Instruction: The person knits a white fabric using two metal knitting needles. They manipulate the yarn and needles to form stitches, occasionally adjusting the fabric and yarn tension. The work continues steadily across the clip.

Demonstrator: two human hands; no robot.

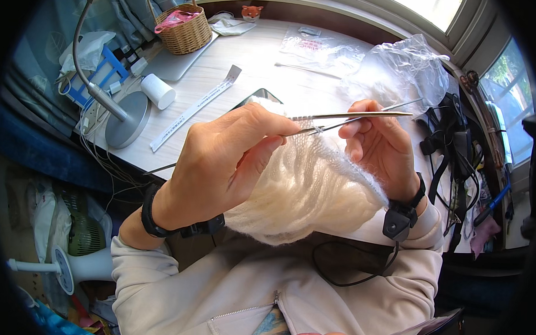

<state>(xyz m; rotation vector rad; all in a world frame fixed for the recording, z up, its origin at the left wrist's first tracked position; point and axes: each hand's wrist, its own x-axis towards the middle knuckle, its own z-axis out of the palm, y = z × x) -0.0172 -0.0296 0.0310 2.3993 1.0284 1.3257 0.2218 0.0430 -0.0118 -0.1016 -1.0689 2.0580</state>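
Observation:
My left hand (233,153) pinches metal knitting needles near their stitches, above the desk's front edge. My right hand (380,131) holds another thin needle (401,105), whose tip meets the stitches. A thicker needle (367,114) points right, over the right hand's fingers. From the needles hangs a piece of fluffy cream knitting (302,186) with a pale grey-blue edge, draped down over the front of the desk. A dark needle end juts out left of my left wrist. Both wrists wear black straps with small devices.
On the desk (254,47) lie a paper strip (194,109), a dark flat device (264,95), a spare needle (307,70) and clear plastic bags (409,66). A lamp base (128,119), white cylinder (157,91) and wicker basket (184,29) stand left; black straps and cables (455,143) lie right.

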